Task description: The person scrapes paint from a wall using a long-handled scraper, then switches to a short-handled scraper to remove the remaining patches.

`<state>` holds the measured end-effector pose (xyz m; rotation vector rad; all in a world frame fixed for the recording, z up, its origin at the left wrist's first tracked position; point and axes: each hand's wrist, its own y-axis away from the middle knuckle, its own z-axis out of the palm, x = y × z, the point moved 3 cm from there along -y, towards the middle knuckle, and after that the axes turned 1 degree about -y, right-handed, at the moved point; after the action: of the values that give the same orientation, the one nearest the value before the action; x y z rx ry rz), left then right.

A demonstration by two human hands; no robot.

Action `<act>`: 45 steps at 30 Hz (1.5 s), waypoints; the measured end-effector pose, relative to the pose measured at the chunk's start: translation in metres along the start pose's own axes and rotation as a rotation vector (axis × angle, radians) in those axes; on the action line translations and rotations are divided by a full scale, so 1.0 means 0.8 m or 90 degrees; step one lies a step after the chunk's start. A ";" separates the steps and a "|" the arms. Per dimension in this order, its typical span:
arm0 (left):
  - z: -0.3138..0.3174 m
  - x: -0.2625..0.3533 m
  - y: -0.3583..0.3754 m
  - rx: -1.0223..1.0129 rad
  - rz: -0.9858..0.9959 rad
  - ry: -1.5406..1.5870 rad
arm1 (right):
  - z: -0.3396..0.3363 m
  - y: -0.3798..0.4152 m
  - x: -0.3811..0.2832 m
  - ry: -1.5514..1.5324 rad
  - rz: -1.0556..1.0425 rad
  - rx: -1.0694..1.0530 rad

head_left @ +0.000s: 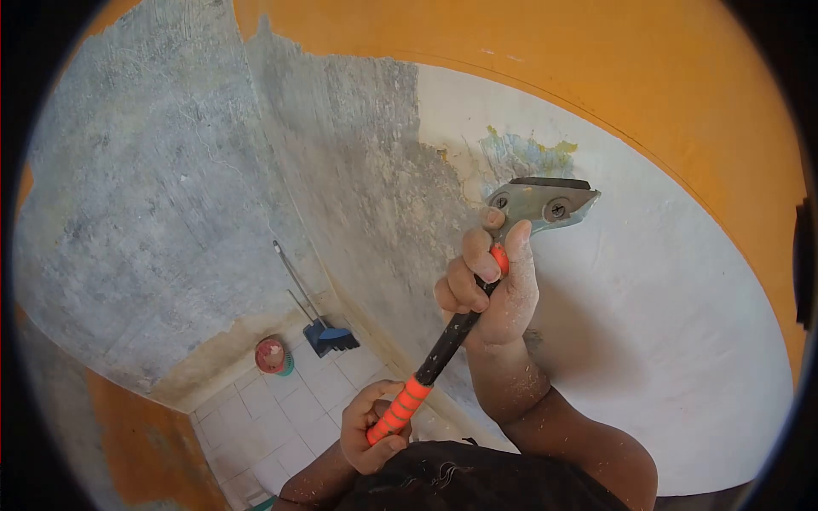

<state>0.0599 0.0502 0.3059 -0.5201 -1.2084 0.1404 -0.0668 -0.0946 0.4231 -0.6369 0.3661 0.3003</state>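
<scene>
A long-handled wall scraper (447, 347) slants up across the view, its metal head fixed with two screws and its dark blade at the top. My right hand (494, 277) is wrapped round the upper shaft just below the head, thumb along it. Lower down, my left hand (375, 426) grips the orange ribbed end of the handle, close to my dark shirt. The blade overlaps the white painted wall (648, 255), just below a small bared patch (520, 157) with yellow-green edges. White dust and flakes speckle my hands and forearms.
Bare grey plaster (366, 145) covers the wall to the left and round the corner. An orange painted band (596, 51) curves overhead. On the tiled floor (285, 409) stand a red bucket (273, 355) and a blue dustpan with a broom (328, 336).
</scene>
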 end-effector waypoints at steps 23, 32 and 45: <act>0.032 0.006 -0.018 -0.024 0.122 -0.323 | -0.009 0.005 -0.009 -0.011 0.060 0.082; 0.023 0.004 -0.013 -0.008 0.086 -0.254 | 0.006 -0.001 -0.006 0.076 0.028 0.189; 0.015 0.029 -0.015 -0.084 0.071 -0.267 | 0.007 0.008 -0.003 0.095 0.036 0.191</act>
<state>0.0551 0.0518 0.3342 -0.6962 -1.6057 0.2767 -0.0703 -0.0868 0.4249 -0.3548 0.5606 0.2457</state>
